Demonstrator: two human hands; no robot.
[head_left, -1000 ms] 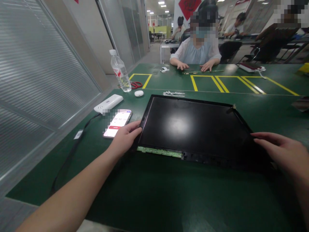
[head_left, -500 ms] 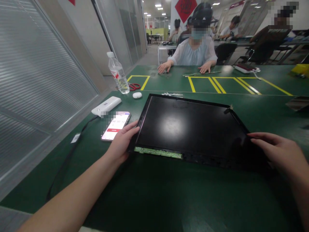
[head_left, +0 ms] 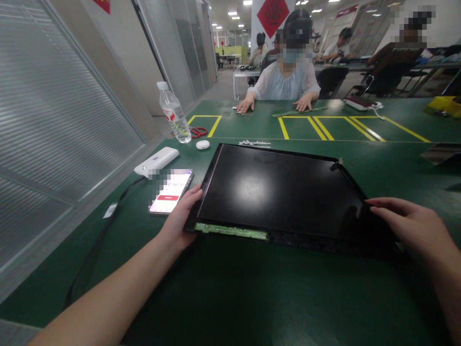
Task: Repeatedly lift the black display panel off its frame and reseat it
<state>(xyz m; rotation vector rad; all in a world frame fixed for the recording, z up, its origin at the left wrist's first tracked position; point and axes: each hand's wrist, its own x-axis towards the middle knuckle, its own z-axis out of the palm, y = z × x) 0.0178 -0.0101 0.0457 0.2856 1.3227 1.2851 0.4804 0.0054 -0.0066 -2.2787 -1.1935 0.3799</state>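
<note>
I am looking down at a green table (head_left: 252,298) that is filling most of the view. A co-worker (head_left: 284,79) is sitting at its far side with both palms lying flat on the top. A black display panel (head_left: 281,192) is lying face up in front of me, close to the near edge and slightly askew, and a green circuit strip (head_left: 230,230) is showing along its near side.

My left hand (head_left: 182,218) is clasping the panel's near-left corner, with the fingers curling over the left edge. My right hand (head_left: 410,228) is resting on the right edge with the fingers stretching out almost straight. Whether it is gripping underneath, I cannot tell.

A water bottle (head_left: 173,113) is standing upright at the far left. A white power bank (head_left: 156,161) is lying nearer, and a lit phone (head_left: 170,191) is sitting just beside my left hand. 2 smaller things are lying by the bottle: red scissors (head_left: 198,131) and a white earbud case (head_left: 202,144).
</note>
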